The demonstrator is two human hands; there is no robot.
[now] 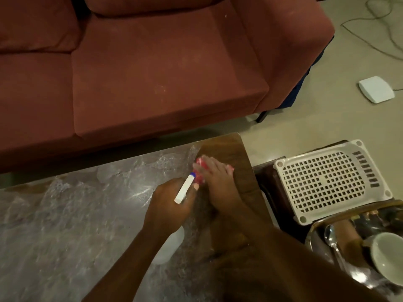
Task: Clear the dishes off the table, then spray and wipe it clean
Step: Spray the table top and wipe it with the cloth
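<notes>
My left hand point(170, 203) grips a white spray bottle point(169, 247) by its neck, and the white trigger head with a blue nozzle point(185, 188) points away from me. My right hand point(216, 177) presses flat on a red and pink cloth point(199, 171) near the far right corner of the table point(65, 214). The table has a marbled grey top with a wooden border. A white cup point(388, 253) and a spoon point(332, 240) lie in a shiny metal tray point(318, 243) at the lower right, off the table.
A dark red sofa point(141, 73) runs along the table's far side. To the right a white perforated plastic basket point(331, 182) sits upside down on a dark stand. On the floor lie a white box point(376, 89) and thin cables point(370, 16).
</notes>
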